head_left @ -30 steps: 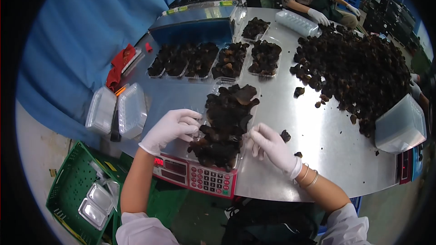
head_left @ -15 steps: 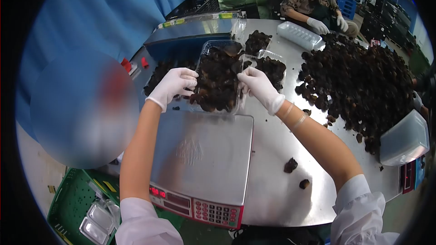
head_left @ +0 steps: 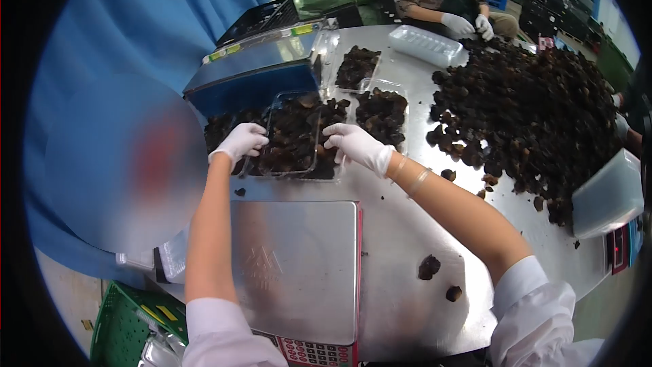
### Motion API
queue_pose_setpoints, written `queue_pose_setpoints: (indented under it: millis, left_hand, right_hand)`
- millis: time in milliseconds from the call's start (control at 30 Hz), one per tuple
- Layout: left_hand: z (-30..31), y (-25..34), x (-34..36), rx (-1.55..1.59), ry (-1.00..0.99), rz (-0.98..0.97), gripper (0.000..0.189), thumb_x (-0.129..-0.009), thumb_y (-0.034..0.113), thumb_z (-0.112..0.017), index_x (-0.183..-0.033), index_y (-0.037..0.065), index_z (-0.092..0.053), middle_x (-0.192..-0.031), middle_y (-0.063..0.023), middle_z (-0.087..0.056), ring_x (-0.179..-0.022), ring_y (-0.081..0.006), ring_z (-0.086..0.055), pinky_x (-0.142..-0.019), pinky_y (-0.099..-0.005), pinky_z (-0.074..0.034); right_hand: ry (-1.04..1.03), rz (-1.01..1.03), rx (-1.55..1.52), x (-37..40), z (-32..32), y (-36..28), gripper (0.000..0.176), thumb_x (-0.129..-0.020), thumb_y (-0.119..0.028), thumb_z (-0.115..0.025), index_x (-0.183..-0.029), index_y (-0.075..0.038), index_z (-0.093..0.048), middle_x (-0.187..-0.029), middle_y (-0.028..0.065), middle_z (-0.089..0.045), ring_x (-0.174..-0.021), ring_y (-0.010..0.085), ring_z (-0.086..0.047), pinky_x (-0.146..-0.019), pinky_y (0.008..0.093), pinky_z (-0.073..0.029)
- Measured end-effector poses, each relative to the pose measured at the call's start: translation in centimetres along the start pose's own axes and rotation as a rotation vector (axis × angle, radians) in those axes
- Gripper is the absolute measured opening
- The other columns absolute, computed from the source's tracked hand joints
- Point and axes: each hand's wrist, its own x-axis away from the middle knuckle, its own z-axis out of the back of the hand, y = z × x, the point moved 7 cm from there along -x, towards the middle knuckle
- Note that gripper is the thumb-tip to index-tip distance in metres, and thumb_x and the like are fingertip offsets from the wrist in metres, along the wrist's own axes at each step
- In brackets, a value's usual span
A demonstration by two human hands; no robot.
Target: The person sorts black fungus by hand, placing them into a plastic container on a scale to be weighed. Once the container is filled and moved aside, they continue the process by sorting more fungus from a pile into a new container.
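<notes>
A clear plastic tray (head_left: 318, 112) full of dark, shrivelled pieces that look like dried mushrooms rests at the back of the steel table, apparently on top of other filled trays. Close to its left edge is my left hand (head_left: 242, 144), white-gloved, fingers bent loosely and apart; whether the fingertips touch the rim is hard to see. My right hand (head_left: 358, 146), also gloved, hovers just off the tray's right side with thumb and fingers apart, holding nothing. In front of the trays sits a scale with a bare metal platform (head_left: 299, 272).
Two more filled trays, one nearer (head_left: 382, 112) and one farther (head_left: 358, 68), stand behind my right hand. A large heap of dark pieces (head_left: 523, 115) covers the right side. A co-worker's gloved hands (head_left: 468, 25) are across the table. A green crate (head_left: 125, 319) stands lower left.
The filled tray has moved away from the scale, back onto the other trays. My right hand has come off its right edge, and my left hand's hold has loosened.
</notes>
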Motion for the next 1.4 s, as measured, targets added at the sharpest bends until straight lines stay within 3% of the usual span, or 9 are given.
queue_pose_setpoints:
  millis: [200,300,333,400,533,667,900,1100,1400]
  left_hand:
    - [10.8,-6.4,10.4,-0.167,0.346,-0.254,0.040,-0.089,0.020,-0.069,-0.121,-0.002,-0.067,-0.111,-0.0150,-0.072,-0.104,-0.0234,-0.068,-0.095,-0.0346,-0.051]
    - [17.8,-23.4,14.9,-0.459,0.590,0.022,0.043,-0.090,0.018,-0.063,-0.127,-0.004,-0.064,-0.127,-0.0228,-0.067,-0.120,-0.0337,-0.064,-0.101,-0.0395,-0.049]
    - [16.1,-23.6,18.2,-0.396,0.447,-0.091,0.052,-0.093,0.027,-0.061,-0.133,-0.005,-0.059,-0.133,-0.0267,-0.062,-0.125,-0.0372,-0.060,-0.103,-0.0415,-0.047]
    - [13.7,-25.1,22.5,-0.625,0.427,0.353,0.055,-0.097,0.035,-0.059,-0.135,-0.005,-0.058,-0.133,-0.0274,-0.061,-0.124,-0.0400,-0.059,-0.106,-0.0427,-0.045]
    - [11.2,-25.4,24.7,-0.648,0.885,0.009,0.054,-0.100,0.041,-0.056,-0.120,-0.008,-0.065,-0.116,-0.0276,-0.067,-0.113,-0.0394,-0.063,-0.103,-0.0418,-0.045]
    - [8.6,-16.7,24.9,-0.371,0.636,0.037,0.052,-0.101,0.040,-0.057,-0.109,-0.010,-0.069,-0.102,-0.0250,-0.070,-0.095,-0.0339,-0.066,-0.091,-0.0391,-0.047]
    - [13.8,-30.4,18.4,-0.033,0.610,0.191,0.029,-0.095,0.030,-0.070,-0.092,0.002,-0.075,-0.067,0.0011,-0.060,-0.052,-0.0078,-0.049,-0.050,-0.0248,-0.036]
    - [13.0,-33.2,19.0,0.543,0.686,0.388,0.024,-0.093,0.034,-0.073,-0.083,0.014,-0.067,-0.064,0.0040,-0.056,-0.049,-0.0102,-0.052,-0.046,-0.0242,-0.041]
    - [18.0,-27.5,22.1,0.389,0.732,0.196,0.018,-0.095,0.025,-0.068,-0.083,0.012,-0.069,-0.064,0.0052,-0.054,-0.048,-0.0063,-0.047,-0.044,-0.0204,-0.035]
  right_hand:
    - [-0.044,0.368,0.511,19.5,6.8,-1.0,0.037,-0.104,-0.024,-0.052,-0.135,-0.006,-0.061,-0.116,0.0108,-0.069,-0.096,0.0177,-0.065,-0.089,0.0330,-0.053]
    - [0.046,0.001,0.630,29.7,11.1,1.6,0.038,-0.101,-0.024,-0.054,-0.133,-0.005,-0.062,-0.120,0.0134,-0.070,-0.100,0.0220,-0.066,-0.090,0.0342,-0.053]
    - [0.115,0.019,0.621,32.4,12.0,2.3,0.037,-0.100,-0.023,-0.054,-0.130,-0.005,-0.064,-0.119,0.0126,-0.070,-0.094,0.0217,-0.065,-0.089,0.0344,-0.053]
    - [0.183,-0.008,0.585,36.5,13.0,4.6,0.036,-0.099,-0.022,-0.055,-0.129,-0.004,-0.065,-0.119,0.0120,-0.070,-0.092,0.0194,-0.064,-0.089,0.0334,-0.053]
    - [0.309,-0.055,0.462,42.1,12.7,6.6,0.034,-0.099,-0.019,-0.057,-0.129,-0.005,-0.065,-0.115,0.0110,-0.070,-0.088,0.0168,-0.063,-0.086,0.0315,-0.053]
    - [0.302,-0.012,0.518,45.7,10.2,6.5,0.032,-0.098,-0.014,-0.057,-0.129,-0.006,-0.065,-0.111,0.0113,-0.068,-0.085,0.0180,-0.062,-0.082,0.0319,-0.053]
    - [0.396,-0.027,0.424,51.6,9.4,8.8,0.031,-0.099,-0.012,-0.055,-0.127,-0.002,-0.064,-0.120,0.0133,-0.068,-0.105,0.0229,-0.065,-0.093,0.0330,-0.051]
    - [0.417,-0.043,0.197,52.7,7.1,11.4,0.031,-0.098,-0.010,-0.056,-0.126,-0.001,-0.064,-0.117,0.0137,-0.069,-0.109,0.0259,-0.066,-0.099,0.0340,-0.049]
    - [0.415,0.204,0.697,41.9,1.7,7.2,0.071,-0.089,-0.025,-0.069,-0.150,-0.002,-0.040,-0.142,0.0218,-0.050,-0.123,0.0392,-0.054,-0.107,0.0443,-0.044]
